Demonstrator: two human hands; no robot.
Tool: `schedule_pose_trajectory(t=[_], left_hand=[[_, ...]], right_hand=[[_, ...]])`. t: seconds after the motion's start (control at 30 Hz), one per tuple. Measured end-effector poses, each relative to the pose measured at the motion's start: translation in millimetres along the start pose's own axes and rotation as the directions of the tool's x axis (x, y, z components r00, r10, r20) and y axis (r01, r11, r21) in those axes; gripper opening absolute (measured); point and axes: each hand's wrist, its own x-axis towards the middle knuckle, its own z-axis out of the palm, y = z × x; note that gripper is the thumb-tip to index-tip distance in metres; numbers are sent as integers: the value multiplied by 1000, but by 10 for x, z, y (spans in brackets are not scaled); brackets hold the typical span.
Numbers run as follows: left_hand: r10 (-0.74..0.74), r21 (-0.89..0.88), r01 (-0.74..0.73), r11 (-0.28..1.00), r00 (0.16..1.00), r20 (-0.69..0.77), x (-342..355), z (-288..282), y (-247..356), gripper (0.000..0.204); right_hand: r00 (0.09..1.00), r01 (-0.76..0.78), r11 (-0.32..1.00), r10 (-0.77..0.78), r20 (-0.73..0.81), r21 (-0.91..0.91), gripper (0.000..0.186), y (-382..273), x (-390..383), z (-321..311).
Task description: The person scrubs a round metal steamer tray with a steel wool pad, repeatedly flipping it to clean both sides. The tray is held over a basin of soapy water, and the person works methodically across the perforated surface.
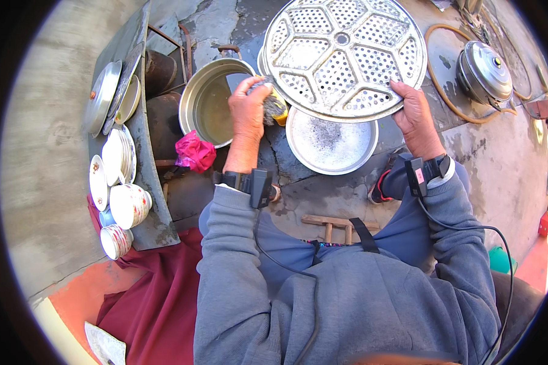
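Nearest the lens: grey sweater (pixel 359 292), with sleeves (pixel 234 243) stretched forward. Perforated disc (pixel 341 39) up at top centre, tilted, partly over basin (pixel 353 149). Right hand (pixel 417 115): gripping lower-right rim, thumb on upper face. Left hand (pixel 246 115): closed around grey-yellow scrubber (pixel 277 109), right by disc's left edge; can't tell if touching. Basin on the ground, dark specks across its bottom. Left of basin: pot (pixel 192 100) with cloudy liquid inside. Pink bundle (pixel 195 152) at pot's near side, contact unclear. Further left, on slab (pixel 141 161): lid (pixel 103 100), plates (pixel 117 158), patterned bowls (pixel 129 205). Far right: lidded pot (pixel 484 73), tan hose (pixel 431 68) curved around its left side. Black boxes (pixel 262 188) strapped at both wrists, with cables (pixel 316 292) back over sweater. Between legs: wooden frame (pixel 326 220). Lower left: maroon cloth (pixel 170 298).
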Motion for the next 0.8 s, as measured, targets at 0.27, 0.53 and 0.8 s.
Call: schedule_pose_trajectory(t=[0.27, 0.53, 0.8], left_hand=[[170, 283, -160, 946, 985, -9, -153, 160, -69, 32], [202, 22, -201, 979, 972, -120, 51, 103, 77, 27], [14, -71, -17, 997, 999, -45, -111, 180, -209, 34]], right_hand=[[999, 34, 999, -34, -18, 6, 50, -3, -24, 40], [998, 54, 998, -55, 27, 32, 51, 34, -144, 105], [996, 92, 995, -93, 16, 35, 50, 33, -180, 151]])
